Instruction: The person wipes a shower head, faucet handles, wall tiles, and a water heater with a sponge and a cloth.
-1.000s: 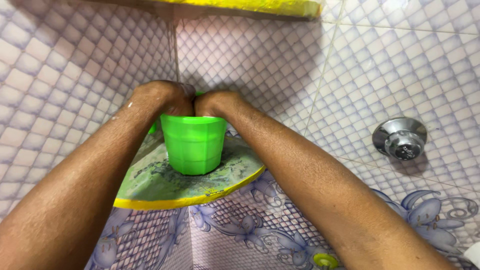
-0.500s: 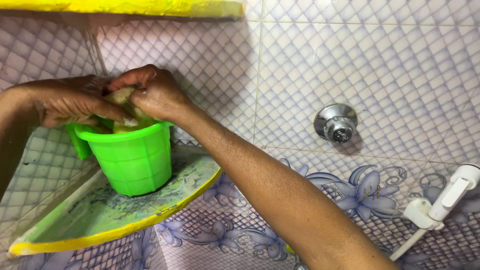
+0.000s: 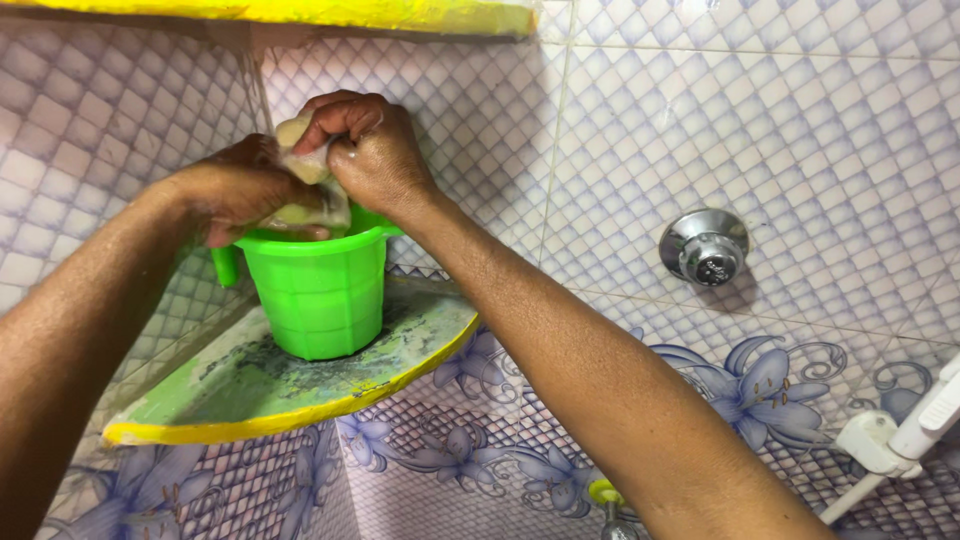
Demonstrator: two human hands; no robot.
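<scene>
- Head view, the main relation: a pale yellowish cloth [image 3: 305, 185] is squeezed between the two hands directly over the open mouth of a green mug [image 3: 318, 290]. The mug is straight below the hands, and its long axis is upright.
- The left hand [image 3: 245, 190] closes around the lower part of the cloth, and its fingers hang over the rim of the mug on the left side, above the handle.
- The right hand [image 3: 365, 150] is a little higher and pinches the upper end of the cloth with bent fingers. Both hands are pressed together around the cloth, so neither is spread. The left hand is the nearer one to the rim.
- The mug stands on a green corner shelf [image 3: 300, 390] with a yellow edge, near the back corner of the tiled wall [image 3: 640, 130]. The shelf surface looks dirty and wet.
- Further right, well apart from the hands, there is a chrome tap knob [image 3: 705, 248] on the wall, and a white hose holder [image 3: 885, 440] is at the lower right edge.
- Against the picture of half a second ago: the hands are in the same grip over the mug, but the right hand is now lifted a little higher. The view has also shifted, so the mug appears more to the right.
</scene>
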